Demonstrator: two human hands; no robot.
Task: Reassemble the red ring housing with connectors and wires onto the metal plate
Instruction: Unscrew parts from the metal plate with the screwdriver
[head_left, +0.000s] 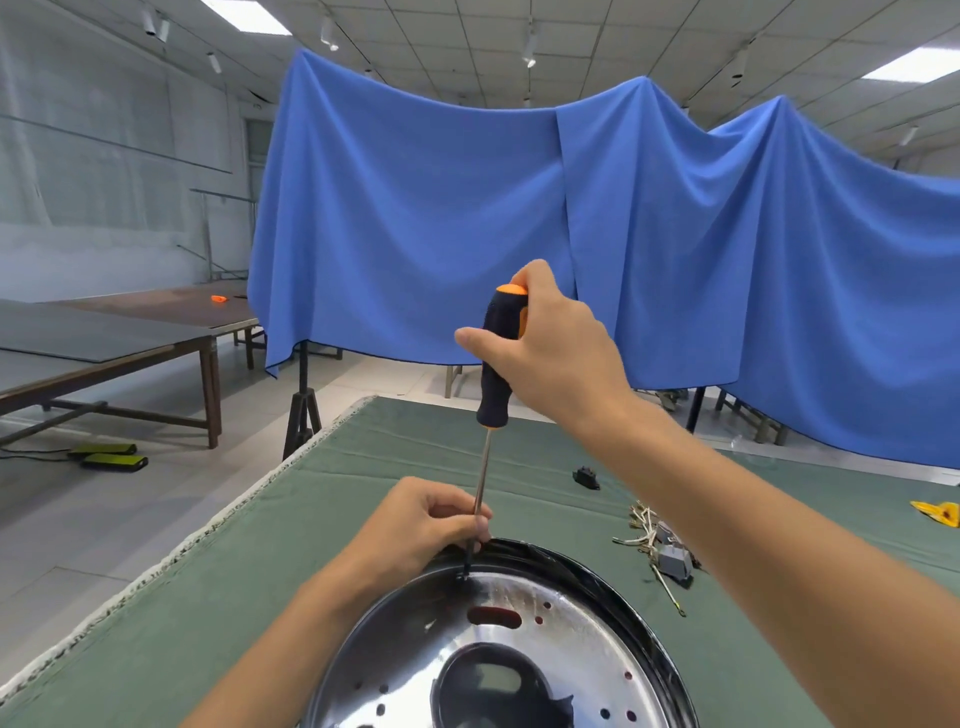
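At the plate's far rim: your orange-and-black-handled screwdriver (500, 358) stands near-upright, tip down on the round shiny metal plate (587, 623).
Right hand (556, 353): grip wrapped round the handle — above.
Left hand (431, 525): nearer, pinching the shaft low.

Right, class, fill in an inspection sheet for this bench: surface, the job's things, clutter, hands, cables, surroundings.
Surface: green cloth covers the worktable, with a pale fringe along its left edge.
Job's things: shiny metal plate with holes lies near the bench's front edge; red shows through its slot. Screwdriver stands upright, tip at the plate's far rim.
Clutter: small black part; yellow item at the right edge.
Hands: right hand grips the screwdriver handle; left hand pinches the shaft low down.
Cables: bundle of pale wires with grey connectors lies loose on the cloth, right of the plate.
Surroundings: blue drapes behind; side tables left.
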